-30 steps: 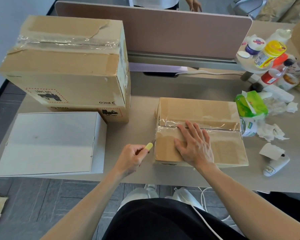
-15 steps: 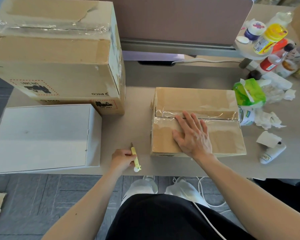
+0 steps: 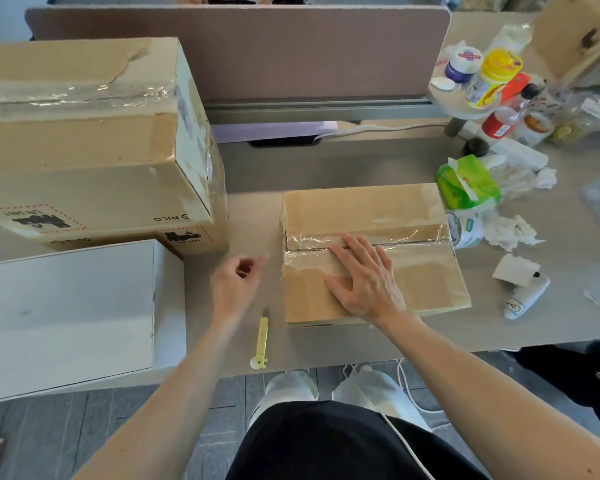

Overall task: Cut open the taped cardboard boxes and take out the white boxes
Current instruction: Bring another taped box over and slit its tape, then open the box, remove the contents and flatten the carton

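Head view: right hand (image 3: 364, 282) is laid flat, fingers straight, on the small cardboard box (image 3: 430, 285), fingertips at its taped seam. Left hand (image 3: 236, 285) is seen above the table (image 3: 250, 174), slightly blurred, fingers loosely curled, nothing held. Yellow cutter (image 3: 262, 336) is laid on the table just left of that box, near the front edge. White box (image 3: 66, 306) is set front left, before the large taped cardboard box (image 3: 84, 140).

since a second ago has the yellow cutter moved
Yes. From beside the small cardboard box, the yellow cutter came back to the table near its front edge, lying loose.
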